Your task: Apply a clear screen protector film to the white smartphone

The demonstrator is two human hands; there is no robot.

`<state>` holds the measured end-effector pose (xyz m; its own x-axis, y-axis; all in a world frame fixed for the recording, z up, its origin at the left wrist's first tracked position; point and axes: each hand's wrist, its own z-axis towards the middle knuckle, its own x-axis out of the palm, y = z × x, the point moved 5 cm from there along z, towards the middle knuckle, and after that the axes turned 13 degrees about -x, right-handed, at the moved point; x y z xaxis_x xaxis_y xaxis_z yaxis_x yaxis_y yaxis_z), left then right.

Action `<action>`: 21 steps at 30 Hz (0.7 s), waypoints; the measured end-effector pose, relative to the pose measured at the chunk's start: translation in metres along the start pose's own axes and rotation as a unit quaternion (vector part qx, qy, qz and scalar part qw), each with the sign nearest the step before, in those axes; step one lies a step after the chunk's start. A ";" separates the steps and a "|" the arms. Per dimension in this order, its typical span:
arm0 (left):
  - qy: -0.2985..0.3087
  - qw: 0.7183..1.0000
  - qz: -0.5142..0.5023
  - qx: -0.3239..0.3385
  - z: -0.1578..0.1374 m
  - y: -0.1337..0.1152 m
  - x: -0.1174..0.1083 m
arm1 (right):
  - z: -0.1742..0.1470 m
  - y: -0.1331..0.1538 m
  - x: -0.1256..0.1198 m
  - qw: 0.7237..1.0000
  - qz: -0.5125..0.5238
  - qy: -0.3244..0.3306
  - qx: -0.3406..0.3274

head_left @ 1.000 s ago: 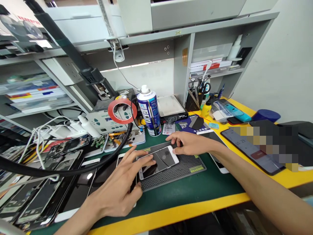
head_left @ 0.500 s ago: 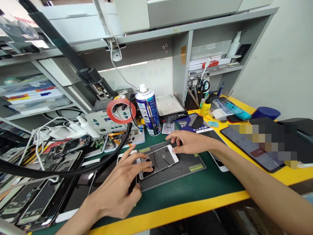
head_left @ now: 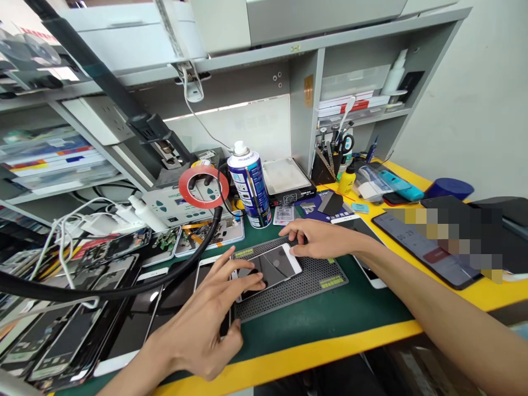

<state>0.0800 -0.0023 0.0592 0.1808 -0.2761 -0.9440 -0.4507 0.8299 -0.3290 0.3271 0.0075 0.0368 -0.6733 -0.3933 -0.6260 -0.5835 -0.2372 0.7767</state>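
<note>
A white-framed smartphone with a dark screen lies slantwise on a grey perforated mat. My left hand is spread over its left end, with fingertips on or just above the glass and the thumb out to the near side. At the far right corner of the phone is my right hand, its fingers curled and its thumb against the white end. A thin curved line crosses the screen between the hands. Under my left hand, another white-edged phone is partly hidden.
Several phones and screens fill the left side, crossed by a black hose. Behind the mat stand a blue spray can and a parts tray. To the right lie a white phone and a phone with a lit screen.
My left fingers have slid slightly right along the screen, and the left hand sits a little lower. My right hand and the phone stay nearly still.
</note>
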 end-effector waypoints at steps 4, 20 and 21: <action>-0.002 1.000 -0.002 -0.008 0.000 0.002 -0.003 | 0.002 0.002 0.002 0.999 -0.022 -0.032 -0.024; -0.012 0.999 -0.016 -0.025 0.001 0.001 -0.008 | 0.015 0.018 0.016 0.979 -0.147 -0.144 -0.007; -0.011 0.999 -0.016 -0.025 0.001 0.000 -0.008 | 0.015 0.019 0.015 0.979 -0.144 -0.145 -0.008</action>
<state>0.0793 0.0009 0.0669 0.2156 -0.2909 -0.9321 -0.4878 0.7948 -0.3609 0.2993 0.0104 0.0407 -0.5840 -0.0411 -0.8107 -0.7624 -0.3152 0.5651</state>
